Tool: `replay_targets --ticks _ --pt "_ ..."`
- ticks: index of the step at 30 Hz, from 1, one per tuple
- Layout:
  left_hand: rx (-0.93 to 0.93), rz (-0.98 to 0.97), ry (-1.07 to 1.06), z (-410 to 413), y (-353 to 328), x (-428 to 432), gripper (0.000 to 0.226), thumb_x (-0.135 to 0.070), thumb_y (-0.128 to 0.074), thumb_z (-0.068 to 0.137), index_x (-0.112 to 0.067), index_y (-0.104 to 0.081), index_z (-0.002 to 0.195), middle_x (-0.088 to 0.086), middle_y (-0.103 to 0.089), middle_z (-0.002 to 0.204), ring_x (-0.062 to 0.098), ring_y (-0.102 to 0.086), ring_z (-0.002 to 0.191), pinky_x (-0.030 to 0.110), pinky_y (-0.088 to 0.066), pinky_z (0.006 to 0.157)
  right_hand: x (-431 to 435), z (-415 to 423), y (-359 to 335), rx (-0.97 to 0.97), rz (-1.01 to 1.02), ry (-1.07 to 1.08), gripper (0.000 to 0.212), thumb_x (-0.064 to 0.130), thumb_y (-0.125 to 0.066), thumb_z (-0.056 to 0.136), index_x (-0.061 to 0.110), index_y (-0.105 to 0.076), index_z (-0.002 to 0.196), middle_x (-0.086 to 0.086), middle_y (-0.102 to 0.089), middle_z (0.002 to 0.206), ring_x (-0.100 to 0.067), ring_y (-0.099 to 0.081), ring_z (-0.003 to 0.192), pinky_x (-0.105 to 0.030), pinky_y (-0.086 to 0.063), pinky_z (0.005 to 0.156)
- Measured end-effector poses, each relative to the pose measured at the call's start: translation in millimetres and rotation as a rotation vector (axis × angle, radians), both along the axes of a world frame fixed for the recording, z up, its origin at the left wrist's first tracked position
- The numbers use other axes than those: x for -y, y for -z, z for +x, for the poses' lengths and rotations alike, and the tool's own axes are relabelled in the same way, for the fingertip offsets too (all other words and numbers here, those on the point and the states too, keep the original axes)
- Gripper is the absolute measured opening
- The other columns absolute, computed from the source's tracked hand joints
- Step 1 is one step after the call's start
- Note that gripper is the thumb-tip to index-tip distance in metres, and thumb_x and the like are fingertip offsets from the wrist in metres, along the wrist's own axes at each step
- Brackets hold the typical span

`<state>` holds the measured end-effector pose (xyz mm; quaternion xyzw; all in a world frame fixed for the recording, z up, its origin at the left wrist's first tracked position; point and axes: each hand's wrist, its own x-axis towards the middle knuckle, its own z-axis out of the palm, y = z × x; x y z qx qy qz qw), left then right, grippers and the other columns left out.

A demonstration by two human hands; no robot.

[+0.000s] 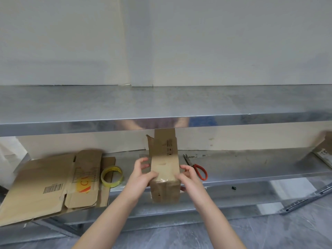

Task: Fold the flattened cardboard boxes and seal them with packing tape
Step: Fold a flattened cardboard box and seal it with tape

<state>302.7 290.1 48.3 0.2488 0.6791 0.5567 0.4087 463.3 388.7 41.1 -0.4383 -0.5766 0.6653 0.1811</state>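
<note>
A small brown cardboard box [165, 169] is held above the front edge of the lower metal shelf [251, 169], long axis pointing away from me, far flaps open. Clear tape glints across its near top edge. My left hand [143, 174] grips the box's left side with the thumb on top. My right hand [188, 174] grips its right side, thumb on the top edge. A roll of yellowish packing tape [111, 176] lies to the left. Flattened cardboard boxes [52, 184] are stacked further left, overhanging the shelf front.
Red-handled scissors [196, 168] lie on the shelf just right of the box. An upper metal shelf [161, 106] juts out above the work area. More cardboard [325, 148] leans at the far right. Grey floor lies below.
</note>
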Motion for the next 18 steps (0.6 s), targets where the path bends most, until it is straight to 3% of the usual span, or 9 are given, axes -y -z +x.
replay_targets --ticks 2,4,6,8,11,13,15,16,18 --pt "0.081 0.022 0.039 0.2 1.5 5.3 0.058 -0.006 -0.066 0.085 -0.026 -0.043 0.134 -0.003 -0.056 0.128 0.015 -0.060 0.110 0.032 -0.052 0.086 0.7 5.3 -1.1 0.000 0.006 -0.030 0.063 0.024 -0.071 0.069 0.026 -0.048 0.128 -0.003 -0.062 0.112 -0.015 -0.062 0.105 -0.039 -0.049 0.100" --pt "0.054 0.050 0.068 1.4 5.7 10.7 0.050 -0.012 -0.071 0.084 -0.025 -0.050 0.127 -0.004 -0.060 0.125 0.012 -0.059 0.112 0.030 -0.052 0.087 4.0 8.3 1.3 -0.005 0.015 -0.054 0.067 0.022 -0.069 0.060 0.025 -0.051 0.125 -0.003 -0.062 0.116 -0.014 -0.061 0.108 -0.033 -0.051 0.095" --pt "-0.035 0.049 0.067 3.6 10.6 14.3 0.050 -0.018 -0.077 0.079 -0.026 -0.050 0.120 -0.008 -0.061 0.123 0.009 -0.057 0.115 0.032 -0.052 0.093 9.5 8.7 9.5 -0.011 0.032 -0.054 0.054 0.019 -0.076 0.070 0.024 -0.052 0.118 0.000 -0.063 0.115 -0.011 -0.062 0.105 -0.024 -0.053 0.084" --pt "-0.118 0.052 0.077 5.5 16.7 16.3 0.055 -0.012 -0.079 0.077 -0.028 -0.048 0.121 -0.009 -0.058 0.122 0.006 -0.056 0.116 0.032 -0.050 0.097 14.8 5.1 16.1 0.017 0.097 -0.029 0.045 0.020 -0.080 0.079 0.024 -0.049 0.111 0.009 -0.063 0.112 -0.003 -0.062 0.101 -0.018 -0.052 0.078" --pt "-0.114 0.079 0.094 3.3 25.6 17.2 0.079 -0.006 -0.079 0.076 -0.032 -0.038 0.139 -0.008 -0.050 0.128 -0.002 -0.051 0.118 0.026 -0.047 0.098 15.8 -3.3 20.8 0.127 0.285 0.038 0.058 0.030 -0.083 0.076 0.023 -0.044 0.117 0.016 -0.059 0.112 0.006 -0.057 0.098 -0.009 -0.047 0.075" --pt "-0.113 0.109 0.105 0.4 27.3 17.0 0.078 -0.004 -0.077 0.078 -0.032 -0.038 0.140 -0.013 -0.043 0.134 -0.010 -0.048 0.118 0.018 -0.048 0.092 14.0 -9.3 22.5 0.144 0.359 0.041 0.082 0.040 -0.085 0.070 0.026 -0.037 0.136 0.014 -0.057 0.120 0.001 -0.056 0.107 -0.017 -0.048 0.089" --pt "-0.080 0.118 0.137 -5.1 30.1 15.4 0.073 -0.004 -0.075 0.079 -0.032 -0.041 0.137 -0.014 -0.042 0.139 -0.009 -0.046 0.121 0.020 -0.047 0.095 10.8 -16.2 27.6 0.180 0.398 0.020 0.099 0.057 -0.083 0.062 0.030 -0.034 0.143 0.013 -0.055 0.131 -0.005 -0.052 0.119 -0.033 -0.048 0.100" --pt "-0.072 0.104 0.173 -8.0 32.5 14.5 0.071 -0.004 -0.075 0.080 -0.032 -0.040 0.136 -0.013 -0.043 0.140 -0.007 -0.045 0.124 0.025 -0.045 0.101 8.8 -19.3 31.5 0.200 0.418 0.018 0.098 0.060 -0.082 0.059 0.032 -0.037 0.142 0.012 -0.056 0.131 -0.007 -0.052 0.121 -0.036 -0.048 0.101" --pt "-0.075 0.073 0.252 -13.0 35.7 13.2 0.068 -0.007 -0.073 0.082 -0.032 -0.038 0.135 -0.013 -0.043 0.143 -0.004 -0.041 0.129 0.034 -0.035 0.111 5.7 -24.3 39.4 0.213 0.427 0.026 0.084 0.048 -0.084 0.065 0.030 -0.044 0.137 0.012 -0.059 0.125 -0.009 -0.054 0.118 -0.034 -0.049 0.097"
